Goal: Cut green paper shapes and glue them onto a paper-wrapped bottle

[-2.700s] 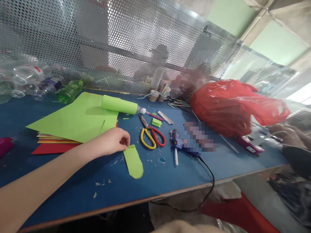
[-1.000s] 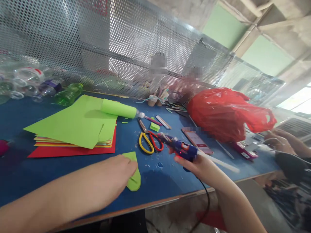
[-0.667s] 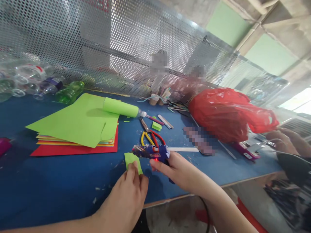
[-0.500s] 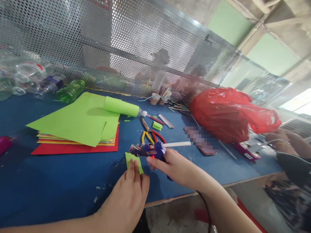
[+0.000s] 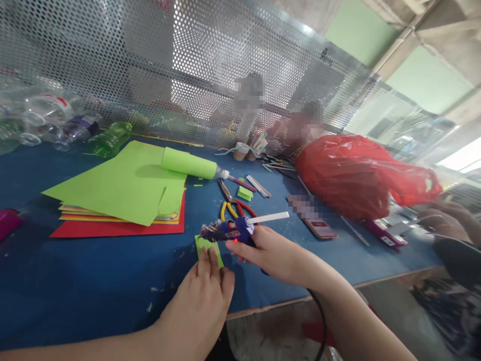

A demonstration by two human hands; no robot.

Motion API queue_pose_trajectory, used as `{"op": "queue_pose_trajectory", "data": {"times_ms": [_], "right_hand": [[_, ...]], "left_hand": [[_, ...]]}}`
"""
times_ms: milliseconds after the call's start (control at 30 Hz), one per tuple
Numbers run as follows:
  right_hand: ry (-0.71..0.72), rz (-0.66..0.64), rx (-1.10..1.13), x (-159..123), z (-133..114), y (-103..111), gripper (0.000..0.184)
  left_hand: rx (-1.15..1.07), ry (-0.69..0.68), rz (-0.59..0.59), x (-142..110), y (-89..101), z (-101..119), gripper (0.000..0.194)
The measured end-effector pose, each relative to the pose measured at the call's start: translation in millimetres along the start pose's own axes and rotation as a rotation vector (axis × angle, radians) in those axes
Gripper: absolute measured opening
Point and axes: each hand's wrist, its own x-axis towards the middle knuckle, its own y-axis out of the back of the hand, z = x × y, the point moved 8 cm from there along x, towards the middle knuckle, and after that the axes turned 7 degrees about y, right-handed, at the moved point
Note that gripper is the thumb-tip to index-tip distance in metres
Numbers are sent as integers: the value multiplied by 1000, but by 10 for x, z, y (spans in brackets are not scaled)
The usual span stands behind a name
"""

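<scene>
My right hand (image 5: 272, 253) is wrapped round a blue hot glue gun (image 5: 240, 231) with a red light lit on it. A white glue stick (image 5: 272, 217) sticks out of its back. The gun's nozzle is over the far end of a small green paper strip (image 5: 205, 244), touching or just above it; I cannot tell which. Stretched fingers of my left hand (image 5: 205, 286) press the strip onto the table, hiding its near part. Behind the gun lie scissors (image 5: 227, 195) with one yellow and one red handle, partly covered.
Left on the blue table (image 5: 93, 281) is a stack of coloured paper (image 5: 124, 185) with a green-wrapped bottle (image 5: 190, 164) on it. Plastic bottles (image 5: 110, 140) stand behind. To the right are a phone (image 5: 319, 225), a red plastic bag (image 5: 349, 175) and another person's hand (image 5: 451, 220).
My right hand has picked up the glue gun from the table and brought it leftward to the strip. My left hand has shifted to the strip's near part and flattened there.
</scene>
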Motion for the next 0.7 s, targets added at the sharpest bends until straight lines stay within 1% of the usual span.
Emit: {"op": "queue_pose_trajectory", "data": {"times_ms": [133, 333, 433, 567, 700], "right_hand": [[-20, -33, 4, 14, -12, 0, 44], [-36, -42, 3, 51, -24, -19, 43], [-44, -65, -21, 49, -5, -10, 44], [-41, -66, -19, 32, 15, 23, 42], [-52, -76, -26, 36, 24, 19, 45]], "left_hand": [[-5, 3, 23, -2, 20, -6, 32], [2, 2, 23, -16, 0, 18, 33], [6, 8, 4, -12, -25, 21, 33], [15, -47, -58, -9, -84, 55, 35], [23, -55, -54, -14, -74, 57, 34]]}}
